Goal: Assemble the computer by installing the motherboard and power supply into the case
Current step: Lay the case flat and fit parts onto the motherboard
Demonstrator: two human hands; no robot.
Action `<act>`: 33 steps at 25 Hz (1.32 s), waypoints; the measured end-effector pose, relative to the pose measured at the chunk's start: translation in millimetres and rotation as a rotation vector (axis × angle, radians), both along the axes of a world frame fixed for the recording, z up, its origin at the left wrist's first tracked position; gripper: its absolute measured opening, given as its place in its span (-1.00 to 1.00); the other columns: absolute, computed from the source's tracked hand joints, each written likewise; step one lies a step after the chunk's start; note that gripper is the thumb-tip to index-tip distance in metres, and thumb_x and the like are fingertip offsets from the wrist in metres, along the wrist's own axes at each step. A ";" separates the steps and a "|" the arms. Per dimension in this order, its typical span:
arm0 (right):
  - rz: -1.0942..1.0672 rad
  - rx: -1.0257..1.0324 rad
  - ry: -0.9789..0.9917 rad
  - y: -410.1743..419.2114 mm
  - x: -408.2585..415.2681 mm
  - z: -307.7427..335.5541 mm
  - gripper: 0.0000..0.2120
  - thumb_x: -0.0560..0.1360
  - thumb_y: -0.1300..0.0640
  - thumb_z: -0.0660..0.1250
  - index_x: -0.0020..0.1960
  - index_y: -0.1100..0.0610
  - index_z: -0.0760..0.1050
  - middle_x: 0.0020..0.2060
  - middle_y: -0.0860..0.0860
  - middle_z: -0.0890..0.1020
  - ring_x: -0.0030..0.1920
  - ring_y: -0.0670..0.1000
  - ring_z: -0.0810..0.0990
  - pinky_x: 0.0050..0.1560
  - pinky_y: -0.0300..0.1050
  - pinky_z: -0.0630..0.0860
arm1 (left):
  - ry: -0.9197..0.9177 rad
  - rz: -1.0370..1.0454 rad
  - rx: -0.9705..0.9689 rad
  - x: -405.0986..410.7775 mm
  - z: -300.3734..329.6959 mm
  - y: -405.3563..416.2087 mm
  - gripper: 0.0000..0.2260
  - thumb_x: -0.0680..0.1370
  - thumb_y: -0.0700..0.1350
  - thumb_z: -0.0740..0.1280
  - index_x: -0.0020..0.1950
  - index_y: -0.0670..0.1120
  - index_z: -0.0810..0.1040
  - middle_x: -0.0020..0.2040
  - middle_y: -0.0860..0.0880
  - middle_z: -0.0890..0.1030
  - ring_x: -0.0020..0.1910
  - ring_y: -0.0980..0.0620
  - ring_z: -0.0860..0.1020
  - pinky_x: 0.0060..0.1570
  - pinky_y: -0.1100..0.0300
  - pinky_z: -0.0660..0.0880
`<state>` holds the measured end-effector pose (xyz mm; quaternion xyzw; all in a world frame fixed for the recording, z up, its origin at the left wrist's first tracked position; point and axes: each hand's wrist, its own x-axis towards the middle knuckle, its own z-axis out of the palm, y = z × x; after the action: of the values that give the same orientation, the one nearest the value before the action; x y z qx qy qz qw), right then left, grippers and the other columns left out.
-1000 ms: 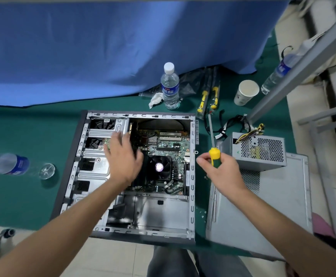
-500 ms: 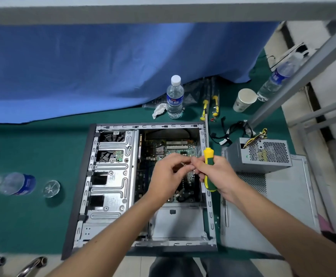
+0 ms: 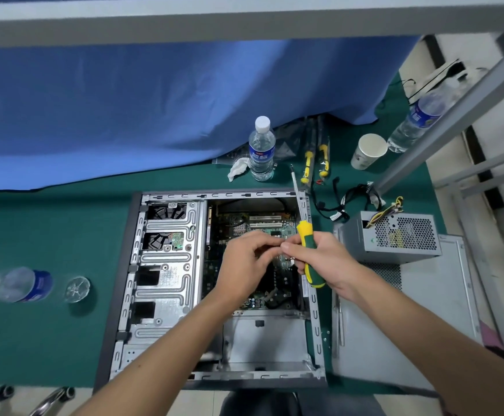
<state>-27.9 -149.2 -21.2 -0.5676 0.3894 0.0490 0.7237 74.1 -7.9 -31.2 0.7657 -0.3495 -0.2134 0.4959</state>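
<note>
While the open case (image 3: 166, 295) lies flat on the green table cover (image 3: 50, 229), the motherboard (image 3: 244, 223) sits inside its upper right part, partly hidden by both hands. The left hand (image 3: 244, 265) hovers over the board with fingers curled and fingertips drawn together toward the right hand; whether it pinches something small there I cannot tell. The right hand (image 3: 322, 262) grips the green and yellow handle of a screwdriver (image 3: 307, 250), its shaft pointing away from the person past the case's right wall, while thumb and forefinger meet the left fingertips. The power supply (image 3: 394, 235) stands outside the case, just to its right, resting on the far end of the grey side panel (image 3: 418, 319), with its coloured wires (image 3: 385, 211) sticking out at the top. A bundle of black cables (image 3: 349, 199) lies beyond it. Further back stand an upright water bottle (image 3: 262, 148), a crumpled tissue (image 3: 238, 168) touching its base, two packaged screwdrivers (image 3: 315, 157) and a paper cup (image 3: 367, 151). A second bottle (image 3: 418, 118) leans behind a grey frame post. At far left another bottle (image 3: 17, 285) lies on its side near a small clear lid (image 3: 77, 289). A blue cloth (image 3: 154, 109) hangs behind
</note>
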 end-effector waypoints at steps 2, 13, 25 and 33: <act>0.009 0.016 -0.013 -3.9 2.2 -1.3 -0.92 0.47 0.17 0.49 -0.11 0.15 0.62 -0.36 0.03 0.63 -0.43 -0.08 0.50 -0.36 -0.20 0.49 | -0.029 -0.020 0.006 3.4 0.1 -1.9 -0.88 0.48 -0.20 0.49 0.00 -0.10 0.73 -0.16 0.05 0.67 -0.16 0.14 0.60 -0.09 0.26 0.54; 0.646 -1.167 0.193 -47.9 -21.0 -1.3 -0.70 0.56 -0.20 0.27 -0.23 -0.03 0.47 -0.45 -0.12 0.52 -0.41 -0.15 0.53 -0.34 -0.18 0.51 | 0.467 0.172 -0.075 20.1 -4.6 -2.7 -0.88 0.50 -0.25 0.47 -0.06 -0.04 0.69 -0.15 -0.04 0.71 -0.15 0.03 0.68 -0.09 0.22 0.58; 0.829 -1.296 0.276 -56.1 -22.3 0.4 -0.80 0.55 -0.12 0.24 -0.13 -0.04 0.51 -0.37 -0.10 0.54 -0.33 -0.05 0.59 -0.24 -0.07 0.62 | 0.421 0.211 -0.052 29.2 0.6 4.4 -0.87 0.48 -0.25 0.49 -0.04 -0.04 0.69 -0.13 0.02 0.72 -0.13 0.07 0.67 -0.10 0.27 0.58; 0.950 -1.346 0.366 -56.7 -16.2 14.5 -0.81 0.55 -0.05 0.26 -0.18 0.01 0.44 -0.31 -0.05 0.56 -0.26 0.02 0.60 -0.19 -0.03 0.61 | -0.023 0.069 0.162 34.4 -1.3 9.6 -0.91 0.49 -0.22 0.49 -0.02 -0.11 0.71 -0.11 0.04 0.68 -0.14 0.07 0.63 -0.04 0.17 0.58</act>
<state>-44.1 -205.8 -6.6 -0.9645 0.1663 0.1967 0.0589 108.5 1.6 -32.5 0.8174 -0.3101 -0.2147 0.4353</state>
